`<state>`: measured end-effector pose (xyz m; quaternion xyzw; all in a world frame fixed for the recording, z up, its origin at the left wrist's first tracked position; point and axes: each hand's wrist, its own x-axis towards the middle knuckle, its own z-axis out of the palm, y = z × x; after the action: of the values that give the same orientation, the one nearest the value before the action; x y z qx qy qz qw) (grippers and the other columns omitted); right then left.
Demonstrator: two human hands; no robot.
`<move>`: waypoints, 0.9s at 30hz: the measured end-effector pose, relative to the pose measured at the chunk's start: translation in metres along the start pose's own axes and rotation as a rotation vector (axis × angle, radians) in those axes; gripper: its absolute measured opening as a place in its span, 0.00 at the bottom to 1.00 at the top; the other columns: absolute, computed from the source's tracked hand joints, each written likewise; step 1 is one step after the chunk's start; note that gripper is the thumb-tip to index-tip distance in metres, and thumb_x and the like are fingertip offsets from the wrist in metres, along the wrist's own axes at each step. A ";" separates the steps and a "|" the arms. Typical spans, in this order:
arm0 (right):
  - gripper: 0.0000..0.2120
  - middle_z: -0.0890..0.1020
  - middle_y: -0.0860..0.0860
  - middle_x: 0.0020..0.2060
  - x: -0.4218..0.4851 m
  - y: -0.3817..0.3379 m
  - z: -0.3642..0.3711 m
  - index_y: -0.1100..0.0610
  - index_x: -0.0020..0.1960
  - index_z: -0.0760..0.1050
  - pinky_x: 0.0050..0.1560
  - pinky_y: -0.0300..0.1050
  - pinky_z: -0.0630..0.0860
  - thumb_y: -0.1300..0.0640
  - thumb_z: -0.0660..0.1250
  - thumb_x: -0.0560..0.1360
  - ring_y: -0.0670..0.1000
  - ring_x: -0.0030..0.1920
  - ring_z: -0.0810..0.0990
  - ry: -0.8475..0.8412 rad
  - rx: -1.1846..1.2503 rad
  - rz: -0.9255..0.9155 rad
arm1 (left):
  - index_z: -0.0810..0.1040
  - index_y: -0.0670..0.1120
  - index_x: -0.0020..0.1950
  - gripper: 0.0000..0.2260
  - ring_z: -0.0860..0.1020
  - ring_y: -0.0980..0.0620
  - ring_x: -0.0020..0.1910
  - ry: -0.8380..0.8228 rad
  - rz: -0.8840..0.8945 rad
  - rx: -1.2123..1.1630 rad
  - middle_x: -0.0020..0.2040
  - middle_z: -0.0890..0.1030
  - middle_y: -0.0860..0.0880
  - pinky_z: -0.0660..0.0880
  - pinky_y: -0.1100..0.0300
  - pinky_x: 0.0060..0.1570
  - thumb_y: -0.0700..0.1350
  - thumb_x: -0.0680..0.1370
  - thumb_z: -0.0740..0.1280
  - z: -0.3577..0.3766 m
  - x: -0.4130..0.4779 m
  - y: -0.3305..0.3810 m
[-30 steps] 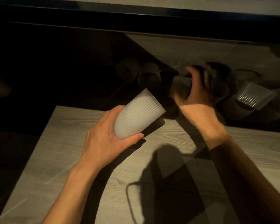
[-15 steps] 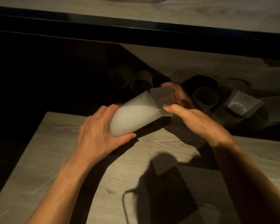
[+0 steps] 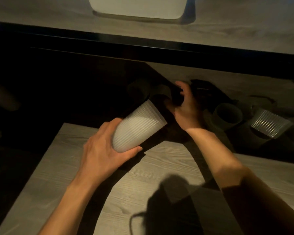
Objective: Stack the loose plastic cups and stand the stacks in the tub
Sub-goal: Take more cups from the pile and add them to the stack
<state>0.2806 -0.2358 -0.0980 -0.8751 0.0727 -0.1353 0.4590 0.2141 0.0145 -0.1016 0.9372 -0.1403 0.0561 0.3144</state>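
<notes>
My left hand [image 3: 102,150] grips a white ribbed plastic cup stack [image 3: 137,128], tilted with its mouth pointing up and right. My right hand [image 3: 187,107] reaches past it into deep shadow, with its fingers curled around a dark shape that I cannot make out. Loose cups lie on the lower surface: one on its side [image 3: 227,114], a lit ribbed one [image 3: 270,123], and two dim ones [image 3: 139,89] to the left. The pale tub [image 3: 137,9] stands on the far surface at the top.
A wood-grain tabletop [image 3: 58,175] lies under my arms, with my shadow across it. A black edge [image 3: 159,48] separates the cup area from the far surface. The left side is too dark to read.
My right hand pushed a cup into the stack half a second ago and has since moved back to the loose cups. The view tilted up, so the tub now shows.
</notes>
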 end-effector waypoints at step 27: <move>0.15 0.71 0.38 0.53 -0.023 -0.046 0.012 0.43 0.66 0.68 0.46 0.28 0.66 0.58 0.58 0.83 0.40 0.54 0.70 -0.599 0.329 0.250 | 0.66 0.58 0.76 0.41 0.68 0.65 0.59 0.023 0.022 0.117 0.64 0.73 0.59 0.71 0.50 0.58 0.73 0.66 0.67 -0.031 -0.014 -0.049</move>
<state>0.2622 -0.1949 -0.0707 -0.7747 0.0184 0.1744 0.6076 0.2146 0.0740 -0.1080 0.9516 -0.1436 0.0785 0.2601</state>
